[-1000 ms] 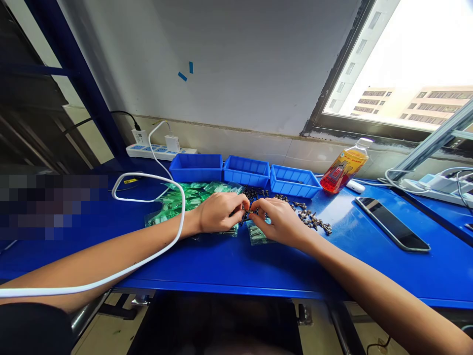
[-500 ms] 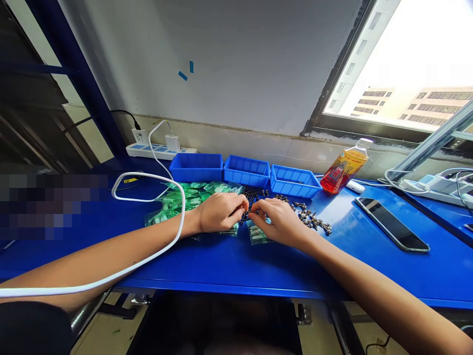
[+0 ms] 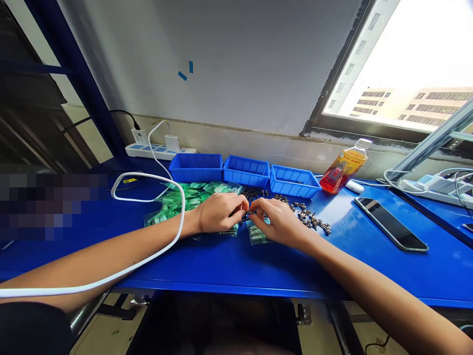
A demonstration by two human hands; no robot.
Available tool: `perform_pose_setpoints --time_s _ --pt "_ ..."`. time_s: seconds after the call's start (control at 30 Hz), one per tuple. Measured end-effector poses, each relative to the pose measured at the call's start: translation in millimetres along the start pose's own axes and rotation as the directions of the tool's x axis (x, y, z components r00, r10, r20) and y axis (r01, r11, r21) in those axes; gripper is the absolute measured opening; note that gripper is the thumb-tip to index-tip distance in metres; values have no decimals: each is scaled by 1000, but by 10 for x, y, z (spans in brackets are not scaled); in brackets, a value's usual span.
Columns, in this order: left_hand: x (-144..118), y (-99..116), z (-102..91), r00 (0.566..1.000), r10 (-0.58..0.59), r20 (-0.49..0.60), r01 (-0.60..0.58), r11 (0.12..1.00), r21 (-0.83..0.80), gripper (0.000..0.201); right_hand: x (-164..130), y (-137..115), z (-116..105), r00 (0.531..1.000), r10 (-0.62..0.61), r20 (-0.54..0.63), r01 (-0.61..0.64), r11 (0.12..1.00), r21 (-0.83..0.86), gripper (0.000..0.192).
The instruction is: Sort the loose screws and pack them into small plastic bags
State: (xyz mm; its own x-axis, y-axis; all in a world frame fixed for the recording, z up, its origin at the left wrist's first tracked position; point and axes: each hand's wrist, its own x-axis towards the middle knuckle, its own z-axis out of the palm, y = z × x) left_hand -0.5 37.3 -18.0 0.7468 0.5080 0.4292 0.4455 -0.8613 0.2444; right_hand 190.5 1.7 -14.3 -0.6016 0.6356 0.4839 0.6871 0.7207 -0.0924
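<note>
Head view: looking down on a blue workbench (image 3: pixel 229 271) below a grey wall and a window.
Left hand (image 3: pixel 220 213): resting on the bench in front of the middle bin, fingers curled closed, fingertips pinching a small dark metal part (image 3: pixel 247 215).
Right hand (image 3: pixel 278 221): just right of the left hand, fingers bent closed, fingertips meeting the same small part from the other side.
Small part: between the two sets of fingertips, just in front of the middle bin; too small to tell its shape.
Green packets (image 3: pixel 185 196): heap of clear-green bags in front of the left bin, reaching under the left hand; one more packet (image 3: pixel 255 234) under the right hand.
Loose metal parts (image 3: pixel 312 221): dark scatter in front of the right bin, right of the right hand.
Blue bins: three open trays in a row behind the hands, left (image 3: pixel 196 167), middle (image 3: pixel 247 171), right (image 3: pixel 294 181).
Bottle (image 3: pixel 343 168): right of the right bin, tilted, orange-red drink, yellow and red label; writing unreadable.
Phone (image 3: pixel 391 230): flat, dark screen up, well right of the bins.
White cable (image 3: pixel 148 261): draped over the left forearm, looping left of the bins.
Power strip (image 3: pixel 158 149): left of the bins, against the wall, white chargers plugged in; print too small to read.
Blue tape marks (image 3: pixel 185 71): two on the wall, above the bins.
</note>
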Motion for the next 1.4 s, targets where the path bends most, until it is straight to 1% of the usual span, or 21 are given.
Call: perform_pose_setpoints --time_s 0.27,0.43,0.6,0.77,0.93,1.2,1.3,1.4 --pt "-2 11 -3 1000 -12 -3 12 1000 -19 9 2 0 -6 999 38 -1 -38 999 -16 5" --pt "-1 4 9 1000 -4 -11 4 1000 6 11 6 -6 -11 999 36 -7 -36 999 -23 8" --pt "2 1 1 1000 5 -13 -4 1000 28 13 14 -15 -23 1000 14 13 -14 999 -37 13" --pt "0 4 -1 1000 6 -29 -5 999 36 12 12 -18 -22 1000 20 8 -20 999 -25 7" --pt "-1 9 -7 999 -3 -40 4 1000 29 11 6 -22 -25 1000 11 15 -10 1000 -10 15" --pt "5 7 -5 1000 -8 3 8 1000 28 11 9 -5 4 998 -16 52 19 999 -50 2" --pt "0 -6 8 1000 21 3 -21 1000 10 13 9 -14 -5 998 8 61 -5 999 -47 4" --pt "-4 -19 -6 995 93 26 -93 996 -9 15 7 -18 -17 998 38 56 -36 998 -42 6"
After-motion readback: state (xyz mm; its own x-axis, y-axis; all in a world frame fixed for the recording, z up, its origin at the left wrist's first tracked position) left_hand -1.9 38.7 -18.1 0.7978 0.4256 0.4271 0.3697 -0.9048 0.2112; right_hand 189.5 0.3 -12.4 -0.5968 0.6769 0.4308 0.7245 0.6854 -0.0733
